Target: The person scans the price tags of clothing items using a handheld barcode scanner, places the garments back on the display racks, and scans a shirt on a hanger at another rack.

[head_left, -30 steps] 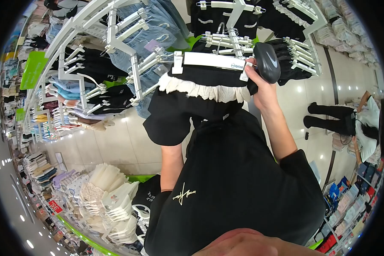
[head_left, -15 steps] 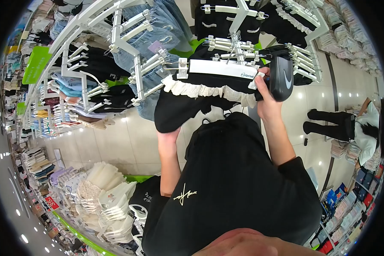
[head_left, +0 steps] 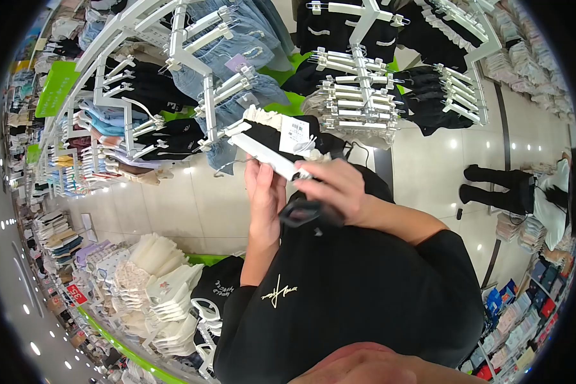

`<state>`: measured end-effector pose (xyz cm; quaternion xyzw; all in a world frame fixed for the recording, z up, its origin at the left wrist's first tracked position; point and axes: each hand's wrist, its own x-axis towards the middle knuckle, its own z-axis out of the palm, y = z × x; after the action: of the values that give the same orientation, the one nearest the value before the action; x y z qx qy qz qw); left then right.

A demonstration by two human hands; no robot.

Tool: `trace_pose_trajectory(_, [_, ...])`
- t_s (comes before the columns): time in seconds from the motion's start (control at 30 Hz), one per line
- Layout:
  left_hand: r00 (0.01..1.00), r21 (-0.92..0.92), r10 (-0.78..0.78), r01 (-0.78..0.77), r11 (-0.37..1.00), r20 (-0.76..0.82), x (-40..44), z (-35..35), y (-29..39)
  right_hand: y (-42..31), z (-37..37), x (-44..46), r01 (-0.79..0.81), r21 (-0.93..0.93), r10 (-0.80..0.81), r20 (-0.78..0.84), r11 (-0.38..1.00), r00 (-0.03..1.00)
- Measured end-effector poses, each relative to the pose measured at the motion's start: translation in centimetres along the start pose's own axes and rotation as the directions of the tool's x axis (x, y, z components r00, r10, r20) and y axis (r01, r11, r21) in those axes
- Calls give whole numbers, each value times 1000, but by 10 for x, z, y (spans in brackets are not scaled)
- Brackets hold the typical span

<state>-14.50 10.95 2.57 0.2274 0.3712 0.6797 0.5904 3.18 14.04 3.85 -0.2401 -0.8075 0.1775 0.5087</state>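
Note:
A white clip hanger (head_left: 265, 155) slants down to the right in front of my chest. From it hangs a black garment (head_left: 272, 136) with a white ruffled waistband (head_left: 262, 117); a white price tag (head_left: 296, 136) lies over it. My left hand (head_left: 264, 192) grips the hanger's lower edge with bent fingers. My right hand (head_left: 336, 185) is closed around the hanger's right end, by the clip. A dark, motion-blurred object (head_left: 308, 214) sits just below my right hand; how it is held is hidden.
Ahead stands a rack of clip hangers (head_left: 358, 86) bearing clothes. Jeans (head_left: 227, 57) hang to its left. Pale tops (head_left: 173, 288) hang at lower left. A person (head_left: 515, 185) stands on the tiled floor at right, beside stacked goods.
The hanger and black garment have come nearer my chest and tilted, and the price tag now shows. My right hand has swung left and down with the dark object; my left hand has come up to the hanger.

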Motion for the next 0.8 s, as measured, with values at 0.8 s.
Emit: trace_pose_trajectory(0.8, [787, 486, -472, 256, 836, 397, 6, -62, 85, 87, -30, 9, -410, 690, 116, 432, 597, 895])
